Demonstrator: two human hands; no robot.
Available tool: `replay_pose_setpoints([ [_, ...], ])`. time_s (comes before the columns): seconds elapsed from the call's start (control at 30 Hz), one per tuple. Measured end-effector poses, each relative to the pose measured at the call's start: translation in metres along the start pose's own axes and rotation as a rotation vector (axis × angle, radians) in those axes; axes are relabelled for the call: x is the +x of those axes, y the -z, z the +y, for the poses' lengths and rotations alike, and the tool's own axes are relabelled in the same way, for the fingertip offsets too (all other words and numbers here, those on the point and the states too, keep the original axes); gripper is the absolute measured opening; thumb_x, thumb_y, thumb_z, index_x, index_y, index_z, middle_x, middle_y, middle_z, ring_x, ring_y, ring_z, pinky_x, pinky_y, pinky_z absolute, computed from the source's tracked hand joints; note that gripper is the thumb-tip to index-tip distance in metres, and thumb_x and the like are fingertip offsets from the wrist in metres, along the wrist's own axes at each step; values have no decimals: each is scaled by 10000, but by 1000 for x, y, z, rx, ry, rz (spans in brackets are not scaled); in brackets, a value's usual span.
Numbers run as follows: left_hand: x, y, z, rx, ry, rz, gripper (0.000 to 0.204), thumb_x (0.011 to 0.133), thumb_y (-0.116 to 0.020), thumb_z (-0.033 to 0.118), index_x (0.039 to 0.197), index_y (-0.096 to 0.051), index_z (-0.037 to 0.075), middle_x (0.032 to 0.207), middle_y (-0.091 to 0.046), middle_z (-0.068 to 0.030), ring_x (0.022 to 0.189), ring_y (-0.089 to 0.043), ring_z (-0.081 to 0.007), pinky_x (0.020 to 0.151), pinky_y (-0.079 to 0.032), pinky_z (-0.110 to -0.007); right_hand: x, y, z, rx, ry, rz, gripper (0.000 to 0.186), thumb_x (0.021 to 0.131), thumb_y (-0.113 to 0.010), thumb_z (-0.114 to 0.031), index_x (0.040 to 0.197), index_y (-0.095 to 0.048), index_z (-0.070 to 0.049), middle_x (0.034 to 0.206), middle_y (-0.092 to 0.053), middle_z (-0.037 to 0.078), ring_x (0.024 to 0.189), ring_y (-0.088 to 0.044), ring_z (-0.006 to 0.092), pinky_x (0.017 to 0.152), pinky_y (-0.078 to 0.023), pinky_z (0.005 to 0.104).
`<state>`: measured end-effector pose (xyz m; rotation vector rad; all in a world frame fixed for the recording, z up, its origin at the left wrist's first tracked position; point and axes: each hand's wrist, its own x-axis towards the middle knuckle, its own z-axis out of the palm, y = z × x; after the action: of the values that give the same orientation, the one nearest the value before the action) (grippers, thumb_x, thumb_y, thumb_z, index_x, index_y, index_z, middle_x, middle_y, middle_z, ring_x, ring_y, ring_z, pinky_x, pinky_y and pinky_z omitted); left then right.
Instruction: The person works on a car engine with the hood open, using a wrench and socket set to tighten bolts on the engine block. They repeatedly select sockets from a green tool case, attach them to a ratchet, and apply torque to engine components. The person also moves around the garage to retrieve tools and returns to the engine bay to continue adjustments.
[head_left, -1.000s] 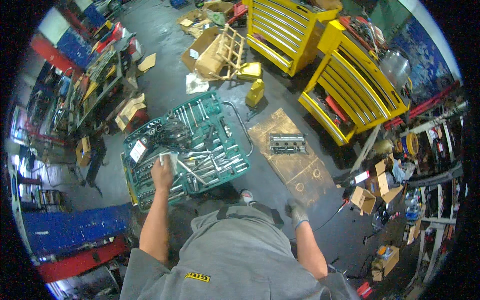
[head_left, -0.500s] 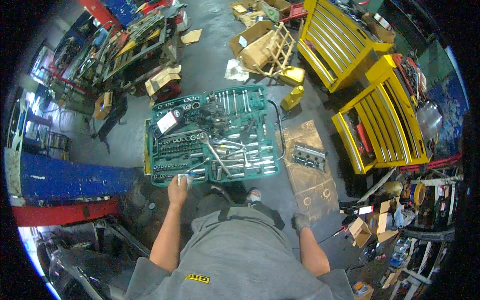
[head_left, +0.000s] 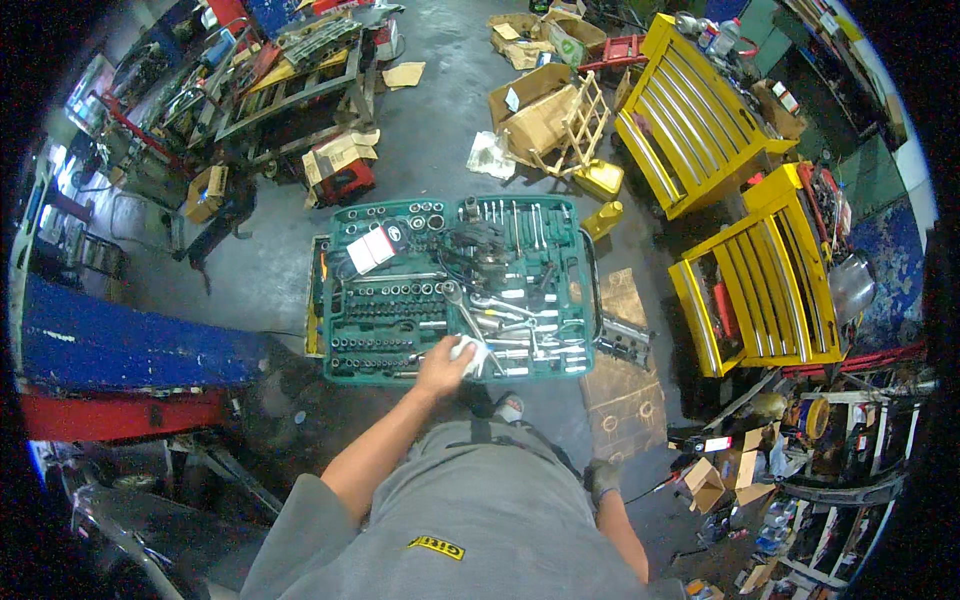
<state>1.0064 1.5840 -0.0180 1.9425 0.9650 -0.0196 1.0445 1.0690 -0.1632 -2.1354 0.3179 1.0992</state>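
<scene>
My left hand, bare, reaches over the near edge of a green socket set case. Its fingers are closed around a crumpled white cloth. Just beyond the hand, a long ratchet lies slantwise across the tools, beside several wrenches and other loose tools. Rows of sockets fill the left half of the case. A white box rests on top at the far left. My right hand, in a grey glove, hangs low by my right side; its fingers are too unclear to read.
Yellow drawer cabinets stand to the right. Yellow jugs and a wooden frame are beyond the case. Flattened cardboard with a dark metal part lies on the floor at right. A blue and red beam juts in from the left.
My left hand has moved right along the case's near edge, with the white cloth, toward the ratchet and wrenches. My right hand still hangs at my side. The view has shifted a little.
</scene>
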Motion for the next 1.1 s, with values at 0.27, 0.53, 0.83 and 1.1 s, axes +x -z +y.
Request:
replay_pose_setpoints([
  [0.27, 43, -27, 48, -34, -386, 3, 733, 887, -820, 416, 1423, -548, -3, 1420, -516, -286, 1375, -462, -457, 1160, -397, -503, 8, -50, 54, -1073, 228, -59, 349, 959, -507, -333, 1216, -720, -232, 1280, -736, 126, 1203, -680, 380, 1023, -457, 632],
  [0.53, 27, 10, 11, -104, -467, -79, 664, 898, -791, 315, 1421, -535, -2, 1353, -567, -262, 1282, -563, -444, 1111, -460, -486, -38, -62, 6, -774, 205, 7, 255, 933, -595, -343, 1069, -759, -202, 1168, -769, 110, 1121, -703, 371, 965, -499, 595],
  [0.83, -21, 99, -99, -58, -234, -94, 393, 934, -737, 243, 1255, -686, 23, 1162, -716, -187, 1094, -696, -363, 954, -556, -446, -43, -95, -73, -688, 266, -22, 230, 937, -603, -272, 903, -709, -70, 882, -718, 183, 820, -684, 387, 712, -524, 460],
  [1.1, -28, 141, -117, -128, -204, -24, 330, 939, -737, 213, 1200, -714, 11, 1113, -740, -191, 991, -737, -341, 896, -581, -428, -50, -135, -154, 85, -28, 3, 225, 957, -619, -199, 757, -619, -96, 690, -598, 29, 558, -531, 162, 524, -409, 328],
])
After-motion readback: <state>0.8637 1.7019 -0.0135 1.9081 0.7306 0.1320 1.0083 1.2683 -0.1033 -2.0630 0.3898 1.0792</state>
